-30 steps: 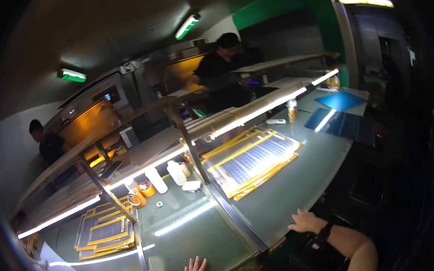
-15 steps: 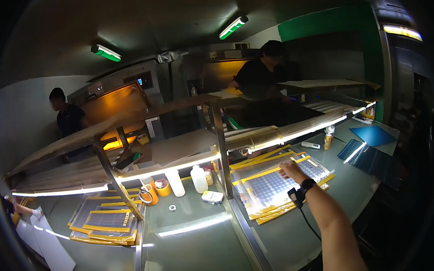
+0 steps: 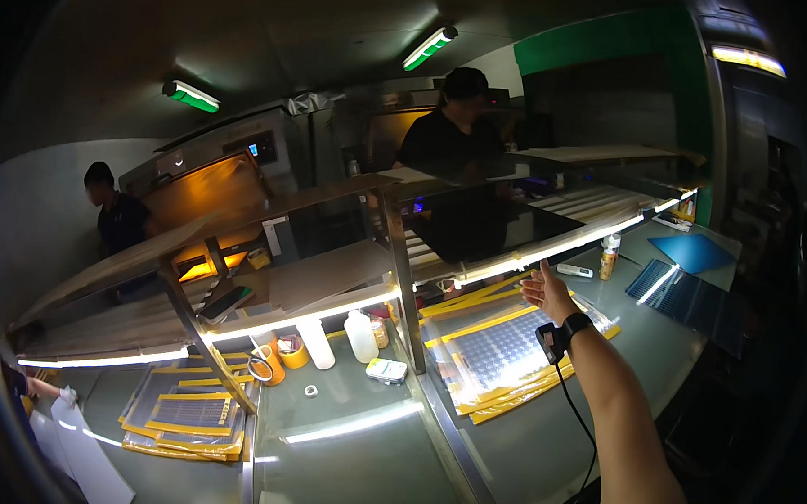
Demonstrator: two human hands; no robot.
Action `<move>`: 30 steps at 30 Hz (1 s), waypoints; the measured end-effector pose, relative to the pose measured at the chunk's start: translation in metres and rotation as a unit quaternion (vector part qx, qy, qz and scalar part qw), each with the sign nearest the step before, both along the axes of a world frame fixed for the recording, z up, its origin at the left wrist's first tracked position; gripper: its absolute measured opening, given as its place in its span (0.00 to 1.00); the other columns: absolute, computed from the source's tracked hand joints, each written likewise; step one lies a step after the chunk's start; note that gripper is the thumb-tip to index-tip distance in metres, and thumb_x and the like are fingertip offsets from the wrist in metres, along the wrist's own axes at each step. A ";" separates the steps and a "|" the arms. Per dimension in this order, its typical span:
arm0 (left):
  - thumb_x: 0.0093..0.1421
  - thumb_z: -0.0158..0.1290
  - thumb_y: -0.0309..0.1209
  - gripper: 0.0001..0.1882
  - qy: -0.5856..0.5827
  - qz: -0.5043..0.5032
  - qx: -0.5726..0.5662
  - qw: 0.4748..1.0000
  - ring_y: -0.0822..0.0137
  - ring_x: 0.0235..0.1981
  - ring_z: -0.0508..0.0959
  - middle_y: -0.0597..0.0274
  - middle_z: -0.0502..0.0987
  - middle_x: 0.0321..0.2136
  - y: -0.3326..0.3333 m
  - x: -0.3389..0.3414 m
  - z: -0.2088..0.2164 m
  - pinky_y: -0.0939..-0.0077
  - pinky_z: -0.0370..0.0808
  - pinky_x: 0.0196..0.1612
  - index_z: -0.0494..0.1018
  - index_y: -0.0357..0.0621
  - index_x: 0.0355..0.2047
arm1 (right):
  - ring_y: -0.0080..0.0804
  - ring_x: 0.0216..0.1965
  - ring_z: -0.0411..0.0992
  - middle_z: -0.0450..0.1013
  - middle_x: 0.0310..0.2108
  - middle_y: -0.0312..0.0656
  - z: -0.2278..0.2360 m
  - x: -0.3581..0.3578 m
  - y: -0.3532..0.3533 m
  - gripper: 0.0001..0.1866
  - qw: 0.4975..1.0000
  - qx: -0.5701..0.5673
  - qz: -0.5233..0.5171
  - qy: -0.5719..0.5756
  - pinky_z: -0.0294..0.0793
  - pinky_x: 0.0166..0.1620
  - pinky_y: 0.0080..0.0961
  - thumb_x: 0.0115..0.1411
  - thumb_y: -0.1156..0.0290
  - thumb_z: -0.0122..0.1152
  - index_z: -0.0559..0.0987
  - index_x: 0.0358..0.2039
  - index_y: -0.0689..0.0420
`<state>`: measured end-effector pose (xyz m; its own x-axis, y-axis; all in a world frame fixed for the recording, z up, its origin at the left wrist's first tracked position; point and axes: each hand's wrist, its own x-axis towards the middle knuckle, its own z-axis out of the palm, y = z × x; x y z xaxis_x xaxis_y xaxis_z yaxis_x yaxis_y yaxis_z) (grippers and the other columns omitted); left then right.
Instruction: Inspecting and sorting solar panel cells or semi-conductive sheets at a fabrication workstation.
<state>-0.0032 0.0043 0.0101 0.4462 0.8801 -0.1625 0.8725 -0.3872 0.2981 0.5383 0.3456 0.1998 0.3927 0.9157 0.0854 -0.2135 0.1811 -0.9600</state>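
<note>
My right hand (image 3: pixel 546 292) is stretched forward over a stack of clear, yellow-edged film sheets (image 3: pixel 498 351) with a dotted pattern. Its fingers are apart, the thumb points up, and I see nothing in it. Just beyond the fingertips runs the lit front edge of a shelf (image 3: pixel 548 252). On that shelf lies a dark glossy panel (image 3: pixel 490 229). A black band with a small device (image 3: pixel 557 338) and a cable is on my right wrist. My left hand is out of sight.
White bottles (image 3: pixel 361 337), orange tape rolls (image 3: pixel 266 365) and a small box (image 3: pixel 386 370) stand mid-bench. More yellow-edged sheets (image 3: pixel 189 414) lie left, blue sheets (image 3: pixel 692 253) right. A metal post (image 3: pixel 404 288) holds the shelf. Two people (image 3: pixel 449 128) are beyond it; another's hand (image 3: pixel 68 395) holds a white board.
My right hand has lifted toward the shelf edge, its fingers opening out. My left fingertips have left the lower edge. The person across has straightened, and the dark panel sits nearer.
</note>
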 end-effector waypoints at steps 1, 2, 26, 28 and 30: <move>0.45 0.58 0.54 0.49 -0.002 0.002 0.000 1.000 0.49 0.67 0.41 0.54 0.44 0.67 -0.002 0.000 0.003 0.43 0.41 0.64 0.51 0.57 0.65 | 0.35 0.38 0.76 0.76 0.37 0.47 0.003 0.000 0.007 0.39 1.000 0.002 0.013 0.014 0.74 0.42 0.32 0.58 0.36 0.46 0.67 0.50 0.62; 0.46 0.57 0.54 0.48 -0.028 -0.002 0.017 0.999 0.49 0.67 0.41 0.54 0.44 0.67 -0.005 0.001 0.011 0.43 0.41 0.63 0.51 0.57 0.65 | 0.35 0.38 0.76 0.76 0.37 0.47 0.009 -0.005 0.014 0.38 0.999 0.003 0.028 0.028 0.74 0.42 0.31 0.57 0.36 0.47 0.67 0.49 0.62; 0.44 0.63 0.49 0.50 -0.070 -0.021 0.080 0.994 0.45 0.66 0.43 0.51 0.45 0.66 -0.008 -0.003 -0.006 0.40 0.45 0.62 0.52 0.53 0.64 | 0.40 0.49 0.70 0.71 0.48 0.47 -0.012 0.009 -0.166 0.17 0.960 0.121 0.097 0.234 0.70 0.53 0.37 0.58 0.73 0.53 0.71 0.48 0.64; 0.45 0.62 0.47 0.49 -0.088 -0.024 0.039 0.995 0.45 0.67 0.40 0.51 0.43 0.66 0.002 0.003 0.026 0.37 0.44 0.62 0.51 0.54 0.65 | 0.38 0.51 0.69 0.70 0.50 0.47 -0.038 0.014 -0.239 0.18 0.948 0.086 0.089 0.294 0.68 0.55 0.32 0.61 0.71 0.51 0.69 0.50 0.66; 0.50 0.61 0.46 0.40 -0.036 -0.028 0.110 0.993 0.51 0.62 0.57 0.48 0.58 0.61 -0.013 0.013 0.053 0.48 0.57 0.59 0.60 0.47 0.60 | 0.33 0.44 0.71 0.74 0.41 0.42 -0.086 0.027 -0.299 0.14 0.973 0.048 0.042 0.223 0.70 0.50 0.28 0.62 0.71 0.51 0.73 0.45 0.65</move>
